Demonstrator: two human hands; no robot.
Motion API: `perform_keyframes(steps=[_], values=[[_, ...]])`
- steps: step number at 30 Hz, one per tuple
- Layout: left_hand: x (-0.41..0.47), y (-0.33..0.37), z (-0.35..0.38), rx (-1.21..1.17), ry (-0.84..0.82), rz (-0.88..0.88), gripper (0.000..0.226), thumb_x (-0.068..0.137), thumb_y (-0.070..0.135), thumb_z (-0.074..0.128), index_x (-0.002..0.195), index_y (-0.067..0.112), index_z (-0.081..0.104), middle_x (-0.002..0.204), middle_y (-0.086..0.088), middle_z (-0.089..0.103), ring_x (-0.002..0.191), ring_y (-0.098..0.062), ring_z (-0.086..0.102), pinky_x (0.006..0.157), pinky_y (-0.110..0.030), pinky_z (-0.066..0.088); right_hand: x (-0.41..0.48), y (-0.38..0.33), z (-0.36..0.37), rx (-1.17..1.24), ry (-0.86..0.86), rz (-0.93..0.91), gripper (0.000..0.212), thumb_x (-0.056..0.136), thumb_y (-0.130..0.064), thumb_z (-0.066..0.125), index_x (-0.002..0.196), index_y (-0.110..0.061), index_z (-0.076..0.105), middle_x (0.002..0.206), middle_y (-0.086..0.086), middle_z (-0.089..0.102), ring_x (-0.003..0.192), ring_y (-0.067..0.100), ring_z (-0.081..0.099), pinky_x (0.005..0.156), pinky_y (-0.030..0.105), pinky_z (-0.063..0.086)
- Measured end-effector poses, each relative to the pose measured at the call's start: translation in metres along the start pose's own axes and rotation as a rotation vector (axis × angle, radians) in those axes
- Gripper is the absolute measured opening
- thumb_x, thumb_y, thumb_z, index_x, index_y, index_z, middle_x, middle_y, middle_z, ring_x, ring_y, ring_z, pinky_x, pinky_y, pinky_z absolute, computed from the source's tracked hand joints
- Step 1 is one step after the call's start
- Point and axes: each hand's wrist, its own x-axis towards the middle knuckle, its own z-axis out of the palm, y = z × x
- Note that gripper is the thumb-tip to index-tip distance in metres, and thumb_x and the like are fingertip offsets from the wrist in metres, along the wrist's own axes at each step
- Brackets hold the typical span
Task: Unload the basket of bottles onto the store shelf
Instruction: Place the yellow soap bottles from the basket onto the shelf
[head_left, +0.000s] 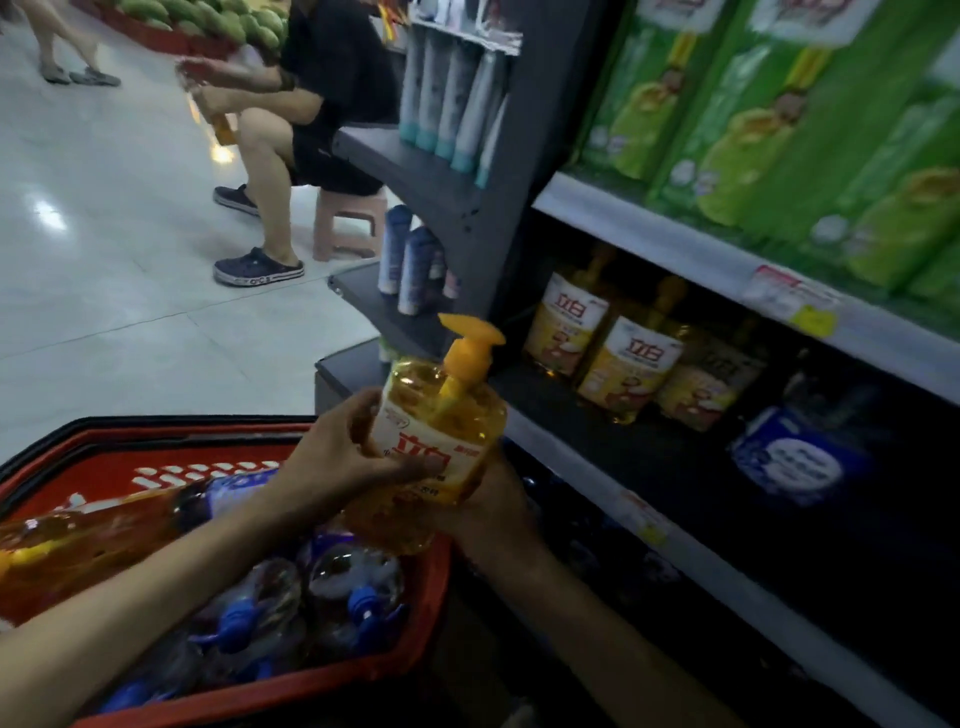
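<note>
Basket: red, nearest the camera, holding clear bottles with blue caps and an amber bottle lying on its side, so unloading is far from done.
Left hand: fingers wrapped over the label side of the yellow pump bottle, steadying it.
Right hand: cupped under the base, grasping from below to carry the weight.
Pump bottle: upright above the basket's far corner, clear of the shelf, seemingly on its way there.
Lower shelf: matching yellow bottles stand in a row, probably the destination.
Upper shelf: green packs.
</note>
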Motion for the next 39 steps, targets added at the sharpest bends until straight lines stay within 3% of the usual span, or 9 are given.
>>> perform_keyframes(steps=[4,6,9,12,16,20,25,33,39], values=[[0.011,0.005,0.036,0.127,-0.047,0.116,0.062,0.060,0.052,0.089,0.115,0.040,0.064,0.111,0.009,0.065,0.102,-0.008,0.066,0.079,-0.022,0.060,-0.012,0.015,-0.028,0.096,0.176,-0.015,0.067,0.076,-0.015,0.091,0.135,-0.023,0.061,0.128,0.005,0.071,0.118,0.026,0.069,0.096,0.055,0.057],[0.022,0.010,0.053,0.180,-0.073,0.152,0.065,0.053,0.068,0.086,0.111,0.050,0.062,0.116,0.012,0.052,0.104,-0.008,0.059,0.077,-0.015,0.055,-0.017,0.018,-0.045,0.138,0.281,-0.009,0.072,0.071,-0.022,0.093,0.135,-0.021,0.060,0.126,0.005,0.072,0.115,0.025,0.071,0.093,0.051,0.059],[0.039,0.022,0.082,0.210,-0.099,0.192,0.081,0.046,0.086,0.079,0.117,0.055,0.060,0.119,0.016,0.049,0.108,-0.003,0.057,0.077,-0.014,0.051,-0.025,0.023,-0.073,0.166,0.400,0.014,0.077,0.060,-0.021,0.097,0.129,-0.021,0.063,0.117,-0.001,0.076,0.108,0.018,0.073,0.086,0.040,0.062],[0.050,0.039,0.112,0.188,-0.107,0.240,0.087,0.052,0.080,0.083,0.129,0.051,0.056,0.121,0.019,0.056,0.110,0.004,0.059,0.081,-0.015,0.050,-0.026,0.026,-0.098,0.145,0.508,0.033,0.074,0.058,-0.011,0.099,0.122,-0.025,0.065,0.111,-0.007,0.077,0.103,0.011,0.074,0.084,0.037,0.063],[0.061,0.056,0.148,0.069,-0.118,0.257,0.073,0.064,0.059,0.091,0.125,0.043,0.055,0.112,0.028,0.068,0.104,0.013,0.062,0.083,-0.018,0.053,-0.024,0.030,-0.132,0.122,0.645,0.029,0.076,0.061,-0.003,0.096,0.127,-0.020,0.063,0.115,-0.005,0.076,0.105,0.012,0.073,0.088,0.043,0.062],[0.080,0.059,0.178,0.035,-0.141,0.295,0.063,0.074,0.059,0.086,0.126,0.036,0.059,0.121,0.019,0.068,0.113,0.003,0.064,0.094,-0.037,0.059,-0.022,0.031,-0.159,0.143,0.752,0.009,0.075,0.063,-0.001,0.095,0.128,-0.018,0.063,0.116,-0.004,0.076,0.105,0.012,0.073,0.088,0.043,0.062],[0.096,0.058,0.215,0.030,-0.111,0.328,0.060,0.078,0.063,0.078,0.131,0.038,0.063,0.126,0.011,0.067,0.111,-0.005,0.066,0.091,-0.039,0.061,-0.019,0.032,-0.184,0.110,0.878,-0.011,0.073,0.064,-0.005,0.095,0.129,-0.017,0.062,0.115,-0.003,0.073,0.103,0.010,0.071,0.074,0.020,0.059],[0.119,0.051,0.267,-0.250,-0.169,0.200,0.048,0.087,0.023,0.083,0.131,0.019,0.063,0.123,0.006,0.073,0.115,-0.008,0.069,0.097,-0.038,0.060,0.005,0.054,-0.218,-0.113,1.075,-0.001,0.056,0.071,-0.023,0.092,0.119,-0.024,0.062,0.113,-0.004,0.072,0.103,0.014,0.069,0.075,0.029,0.059],[0.134,0.058,0.286,-0.332,-0.195,0.181,0.034,0.091,0.014,0.077,0.123,0.021,0.069,0.117,0.007,0.077,0.111,-0.007,0.071,0.095,-0.032,0.059,0.024,0.063,-0.231,-0.192,1.132,0.001,0.041,0.085,-0.015,0.080,0.122,-0.013,0.064,0.117,0.005,0.068,0.104,0.014,0.065,0.071,0.005,0.042]])
